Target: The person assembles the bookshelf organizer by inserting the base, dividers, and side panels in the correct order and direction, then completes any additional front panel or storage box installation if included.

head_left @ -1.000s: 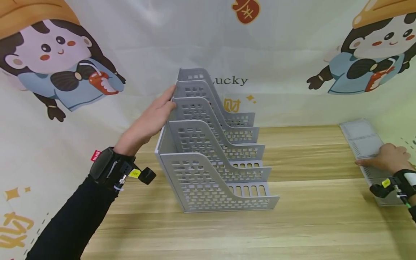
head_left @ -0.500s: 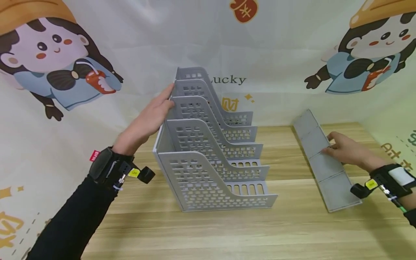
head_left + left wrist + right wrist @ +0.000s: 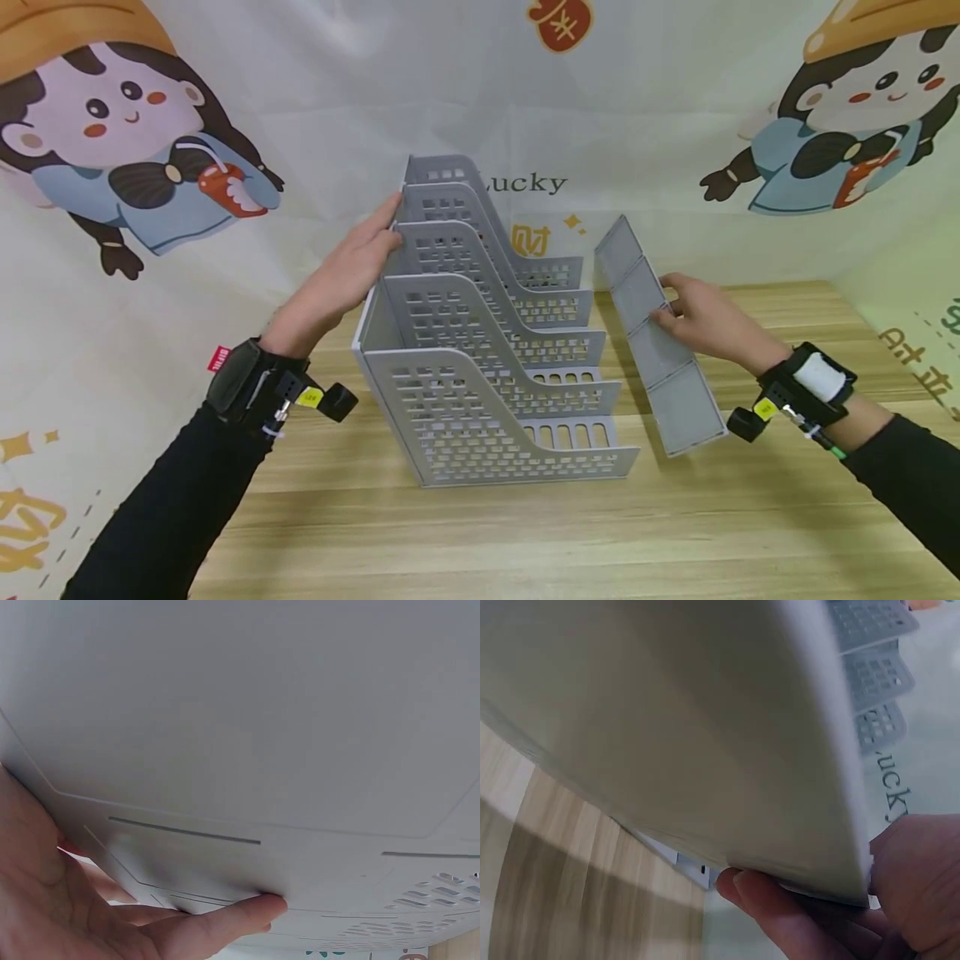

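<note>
A grey plastic file rack (image 3: 465,400) stands upright on the table, with perforated dividers and sloping sides. My left hand (image 3: 348,271) rests against its back panel near the top, its thumb and fingers extended. In the left wrist view, the thumb (image 3: 232,922) presses on the smooth back panel (image 3: 240,735) beside narrow slots. To the right of the rack, my right hand (image 3: 708,321) pinches a long grey panel (image 3: 660,350) by its right edge. The panel is tilted, with crease lines dividing it into sections. In the right wrist view, the fingers (image 3: 780,907) curl under the panel's edge.
The table (image 3: 525,542) has a light wood grain. A white printed backdrop (image 3: 337,83) with cartoon figures and lettering hangs behind it. Black camera bands circle both wrists.
My right hand has lifted the grey panel from the far right of the table and carried it left, close to the rack. My left hand stays on the rack.
</note>
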`<move>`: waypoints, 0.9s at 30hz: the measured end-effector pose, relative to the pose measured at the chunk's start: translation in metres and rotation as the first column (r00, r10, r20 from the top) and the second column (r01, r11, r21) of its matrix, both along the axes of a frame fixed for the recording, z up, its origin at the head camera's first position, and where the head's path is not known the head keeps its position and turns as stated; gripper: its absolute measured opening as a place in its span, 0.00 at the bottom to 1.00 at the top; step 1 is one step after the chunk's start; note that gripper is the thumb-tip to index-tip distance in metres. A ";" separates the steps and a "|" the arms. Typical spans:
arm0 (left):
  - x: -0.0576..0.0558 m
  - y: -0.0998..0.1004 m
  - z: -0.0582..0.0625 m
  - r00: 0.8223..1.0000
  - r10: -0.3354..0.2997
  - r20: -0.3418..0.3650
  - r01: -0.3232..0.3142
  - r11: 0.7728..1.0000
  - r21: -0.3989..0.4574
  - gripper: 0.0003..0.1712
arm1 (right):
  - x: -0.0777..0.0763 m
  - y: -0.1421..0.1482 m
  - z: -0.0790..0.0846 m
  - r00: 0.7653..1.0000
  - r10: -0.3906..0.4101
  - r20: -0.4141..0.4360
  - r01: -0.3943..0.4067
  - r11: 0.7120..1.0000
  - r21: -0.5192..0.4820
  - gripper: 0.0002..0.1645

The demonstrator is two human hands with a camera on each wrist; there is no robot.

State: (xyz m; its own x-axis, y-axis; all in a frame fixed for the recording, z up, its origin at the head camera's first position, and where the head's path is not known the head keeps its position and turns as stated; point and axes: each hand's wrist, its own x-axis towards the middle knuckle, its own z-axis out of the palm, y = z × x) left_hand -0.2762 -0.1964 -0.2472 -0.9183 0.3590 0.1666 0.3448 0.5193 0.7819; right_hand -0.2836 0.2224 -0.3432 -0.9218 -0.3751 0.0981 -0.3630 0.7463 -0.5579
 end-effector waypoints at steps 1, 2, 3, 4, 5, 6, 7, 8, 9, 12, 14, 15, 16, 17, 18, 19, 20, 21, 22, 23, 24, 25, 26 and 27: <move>0.000 0.000 0.000 1.000 -0.003 -0.001 0.003 1.000 0.001 0.39 | -0.001 -0.003 0.000 1.000 0.011 -0.002 -0.011 1.000 0.003 0.33; 0.000 -0.001 -0.001 1.000 -0.008 -0.005 0.008 1.000 0.004 0.39 | -0.003 -0.005 0.000 1.000 0.020 -0.005 -0.020 1.000 0.005 0.33; 0.000 -0.001 -0.001 1.000 -0.012 -0.008 0.012 1.000 0.006 0.39 | -0.004 -0.007 0.000 1.000 0.030 -0.006 -0.030 1.000 0.004 0.33; 0.000 -0.001 -0.001 1.000 -0.016 -0.010 0.016 1.000 0.006 0.38 | -0.004 -0.008 0.000 0.999 0.038 -0.005 -0.038 0.999 0.002 0.33; 0.000 -0.001 -0.002 1.000 -0.020 -0.015 0.020 1.000 0.007 0.38 | -0.005 -0.010 0.000 0.999 0.044 -0.005 -0.044 0.999 -0.001 0.33; -0.001 -0.002 -0.002 1.000 -0.025 -0.018 0.025 1.000 0.010 0.38 | -0.005 -0.011 0.000 0.999 0.048 -0.004 -0.048 0.999 -0.004 0.33; -0.001 -0.001 -0.002 0.999 -0.031 -0.021 0.031 0.999 0.013 0.38 | -0.005 -0.011 0.000 0.999 0.050 -0.002 -0.050 0.999 -0.006 0.33; -0.001 -0.002 -0.003 0.999 -0.035 -0.024 0.036 0.999 0.015 0.38 | -0.005 -0.012 0.000 0.999 0.052 -0.001 -0.052 0.999 -0.008 0.33; -0.002 -0.002 -0.003 0.999 -0.039 -0.026 0.040 0.999 0.015 0.39 | -0.005 -0.012 0.000 0.999 0.053 0.001 -0.053 0.999 -0.009 0.33; -0.002 -0.002 -0.004 0.998 -0.047 -0.030 0.047 0.999 0.018 0.39 | -0.005 -0.013 -0.001 0.999 0.053 0.007 -0.053 0.998 -0.017 0.33; -0.003 -0.003 -0.004 0.999 -0.046 -0.029 0.047 0.999 0.018 0.39 | -0.005 -0.013 -0.001 0.999 0.051 0.011 -0.051 0.998 -0.020 0.34; -0.003 -0.003 -0.004 0.998 -0.047 -0.029 0.047 0.999 0.019 0.39 | -0.005 -0.012 -0.001 0.999 0.052 0.012 -0.051 0.998 -0.022 0.34; -0.003 -0.003 -0.005 0.998 -0.048 -0.030 0.049 0.999 0.022 0.39 | -0.005 -0.012 -0.001 0.999 0.052 0.014 -0.051 0.998 -0.024 0.34; -0.003 -0.003 -0.005 0.998 -0.051 -0.031 0.052 0.998 0.024 0.39 | -0.005 -0.012 -0.001 0.999 0.052 0.015 -0.052 0.998 -0.024 0.34; -0.003 -0.003 -0.005 0.998 -0.054 -0.033 0.054 0.998 0.025 0.39 | -0.005 -0.012 -0.001 0.998 0.053 0.017 -0.053 0.998 -0.023 0.34; -0.003 -0.003 -0.005 0.998 -0.055 -0.033 0.056 0.998 0.026 0.39 | -0.005 -0.012 -0.001 0.998 0.055 0.019 -0.054 0.998 -0.022 0.34; -0.003 -0.003 -0.005 0.998 -0.057 -0.033 0.058 0.998 0.028 0.39 | -0.005 -0.012 -0.001 0.998 0.058 0.023 -0.057 0.998 -0.021 0.34; -0.003 -0.003 -0.005 0.998 -0.059 -0.034 0.060 0.998 0.030 0.39 | -0.005 -0.012 -0.001 0.998 0.060 0.025 -0.060 0.998 -0.021 0.34; -0.003 -0.003 -0.005 0.998 -0.060 -0.033 0.061 0.998 0.030 0.39 | -0.005 -0.012 -0.001 0.998 0.064 0.028 -0.063 0.998 -0.022 0.34; -0.002 -0.002 -0.005 0.998 -0.058 -0.033 0.059 0.998 0.027 0.39 | -0.006 -0.012 -0.002 0.997 0.068 0.030 -0.068 0.997 -0.024 0.34; -0.002 -0.002 -0.005 0.998 -0.055 -0.032 0.056 0.998 0.026 0.39 | -0.006 -0.012 -0.002 0.997 0.075 0.033 -0.074 0.997 -0.028 0.34; -0.002 -0.002 -0.005 0.998 -0.051 -0.031 0.052 0.998 0.026 0.39 | -0.007 -0.012 -0.002 0.996 0.082 0.034 -0.081 0.996 -0.034 0.34; -0.002 -0.002 -0.004 0.998 -0.049 -0.031 0.050 0.998 0.026 0.39 | -0.007 -0.011 -0.002 0.995 0.091 0.034 -0.090 0.995 -0.038 0.34; -0.002 -0.002 -0.004 0.998 -0.046 -0.031 0.047 0.999 0.025 0.39 | -0.008 -0.011 -0.002 0.994 0.100 0.033 -0.098 0.994 -0.044 0.34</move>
State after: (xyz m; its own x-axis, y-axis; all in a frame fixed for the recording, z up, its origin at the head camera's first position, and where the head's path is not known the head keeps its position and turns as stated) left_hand -0.2780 -0.1980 -0.2517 -0.8952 0.3965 0.2033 0.3916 0.4823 0.7836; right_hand -0.2912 0.2113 -0.3454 -0.8834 -0.4610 0.0838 -0.4136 0.6833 -0.6016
